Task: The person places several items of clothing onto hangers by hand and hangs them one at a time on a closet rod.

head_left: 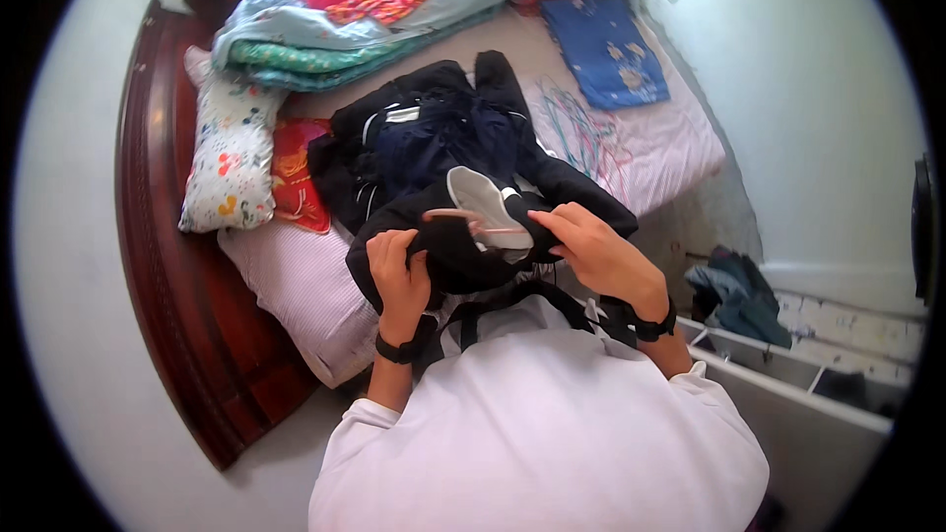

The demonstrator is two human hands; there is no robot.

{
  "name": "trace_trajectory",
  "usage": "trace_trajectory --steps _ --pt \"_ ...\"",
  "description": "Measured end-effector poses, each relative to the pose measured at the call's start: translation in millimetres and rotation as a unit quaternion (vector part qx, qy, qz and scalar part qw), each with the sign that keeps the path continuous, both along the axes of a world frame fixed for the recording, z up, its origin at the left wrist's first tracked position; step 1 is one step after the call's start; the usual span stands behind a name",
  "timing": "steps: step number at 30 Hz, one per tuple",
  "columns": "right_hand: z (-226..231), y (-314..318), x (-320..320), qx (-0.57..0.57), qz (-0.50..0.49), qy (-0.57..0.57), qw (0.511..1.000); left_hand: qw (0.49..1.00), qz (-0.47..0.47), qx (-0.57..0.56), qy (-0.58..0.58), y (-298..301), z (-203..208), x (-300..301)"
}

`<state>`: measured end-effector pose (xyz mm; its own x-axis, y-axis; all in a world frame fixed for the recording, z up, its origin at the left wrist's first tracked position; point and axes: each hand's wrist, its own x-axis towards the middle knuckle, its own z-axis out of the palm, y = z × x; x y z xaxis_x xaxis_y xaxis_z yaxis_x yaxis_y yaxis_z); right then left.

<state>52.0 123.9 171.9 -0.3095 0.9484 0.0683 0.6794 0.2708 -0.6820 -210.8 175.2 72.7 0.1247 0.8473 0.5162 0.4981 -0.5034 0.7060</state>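
Observation:
My left hand point(399, 276) grips the edge of a black garment point(448, 261), thumb and fingers closed on the cloth. My right hand point(601, 251) pinches the same garment on its other side. Between the hands the cloth gapes and shows a white inner lining point(483, 199). A thin pinkish strip point(451, 214) crosses this opening; its kind is unclear. Beyond it, a black and navy jacket-like garment point(424, 133) with white trim lies spread on the bed. Whether it is one piece with the held cloth, I cannot tell.
The bed point(291, 286) has a striped pink sheet. A patterned pillow point(232, 153) leans by the dark wooden headboard point(197, 286). Farther off lie a light blue blanket point(286, 15), a blue folded cloth point(606, 54) and tangled cords point(581, 128). Clothes point(739, 300) lie at right, by an open white drawer unit point(788, 374).

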Motion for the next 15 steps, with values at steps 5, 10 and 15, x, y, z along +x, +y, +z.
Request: trace_trajectory --steps 5,10,15 --pt "1.0 -23.7 -23.1 0.062 -0.158 0.017 0.985 0.990 -0.134 -0.031 -0.016 14.7 -8.8 11.5" --pt "-2.3 -61.4 -19.8 0.099 -0.295 0.037 0.950 0.964 -0.263 0.043 -0.018 13.3 4.4 46.5" --pt "8.1 -104.3 -22.4 0.097 -0.504 0.102 0.852 0.929 -0.322 0.162 -0.089 1.6 22.3 92.0"
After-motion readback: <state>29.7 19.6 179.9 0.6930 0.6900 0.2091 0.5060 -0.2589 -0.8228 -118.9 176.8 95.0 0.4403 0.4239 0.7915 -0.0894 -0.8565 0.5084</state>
